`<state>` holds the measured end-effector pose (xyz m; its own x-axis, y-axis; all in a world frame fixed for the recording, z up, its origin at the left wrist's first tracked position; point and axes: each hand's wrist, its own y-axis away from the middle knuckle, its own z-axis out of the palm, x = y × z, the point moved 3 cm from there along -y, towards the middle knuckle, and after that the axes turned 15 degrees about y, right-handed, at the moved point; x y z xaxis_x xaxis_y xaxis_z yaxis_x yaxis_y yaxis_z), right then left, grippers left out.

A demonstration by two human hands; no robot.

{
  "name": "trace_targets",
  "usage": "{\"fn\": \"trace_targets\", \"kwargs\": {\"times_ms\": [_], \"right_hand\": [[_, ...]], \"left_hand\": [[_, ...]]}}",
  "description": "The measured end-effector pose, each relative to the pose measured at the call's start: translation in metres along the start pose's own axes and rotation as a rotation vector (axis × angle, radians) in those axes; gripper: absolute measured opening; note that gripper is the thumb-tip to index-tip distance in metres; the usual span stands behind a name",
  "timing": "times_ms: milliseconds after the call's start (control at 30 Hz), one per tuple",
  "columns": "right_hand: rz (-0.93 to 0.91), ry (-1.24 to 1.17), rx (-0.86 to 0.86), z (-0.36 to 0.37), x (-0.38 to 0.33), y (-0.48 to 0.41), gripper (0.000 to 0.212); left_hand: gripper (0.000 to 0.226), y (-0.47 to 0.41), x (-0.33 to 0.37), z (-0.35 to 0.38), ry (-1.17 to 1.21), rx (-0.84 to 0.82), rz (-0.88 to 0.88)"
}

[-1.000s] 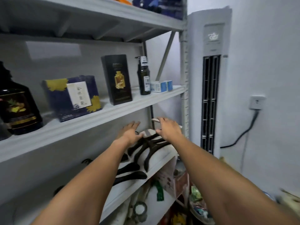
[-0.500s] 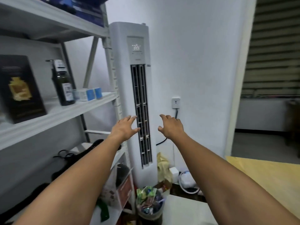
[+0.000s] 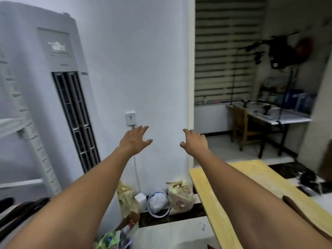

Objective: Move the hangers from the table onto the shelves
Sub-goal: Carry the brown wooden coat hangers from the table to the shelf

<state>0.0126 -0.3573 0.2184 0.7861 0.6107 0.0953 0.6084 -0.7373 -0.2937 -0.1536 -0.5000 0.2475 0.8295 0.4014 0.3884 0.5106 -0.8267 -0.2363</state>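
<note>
Head view: reaching forward with left hand (image 3: 133,141) and right hand (image 3: 195,141), well apart, fingers spread and loose, gripping nothing, in front of white wall (image 3: 152,69). Dark hangers (image 3: 23,211) at lower left, below left forearm, near air conditioner (image 3: 53,90). Yellow wooden table (image 3: 260,177) beneath right forearm, bearing dark blurred shape (image 3: 296,207).

**Dark hangers on the shelves, one on the tabletop**

Several dark, curved hangers (image 3: 21,212) lie overlapping low on the white metal shelves (image 3: 10,125), at the lower left edge and blurred. At right, another dark hanger (image 3: 294,205) lies flat on the pale yellow wooden tabletop (image 3: 251,178), partly hidden.
</note>
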Motion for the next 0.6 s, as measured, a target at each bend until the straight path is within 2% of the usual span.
{"fn": "trace_targets", "kwargs": {"times_ms": [267,600], "right_hand": [[0.166,0.053,-0.047,0.032,0.081,-0.01,0.053],[0.491,0.141,-0.15,0.056,0.223,0.048,0.057]], "left_hand": [[0.068,-0.062,0.059,0.07,0.073,-0.106,0.146],[0.066,-0.089,0.179,0.169,0.144,-0.284,0.42]]}}
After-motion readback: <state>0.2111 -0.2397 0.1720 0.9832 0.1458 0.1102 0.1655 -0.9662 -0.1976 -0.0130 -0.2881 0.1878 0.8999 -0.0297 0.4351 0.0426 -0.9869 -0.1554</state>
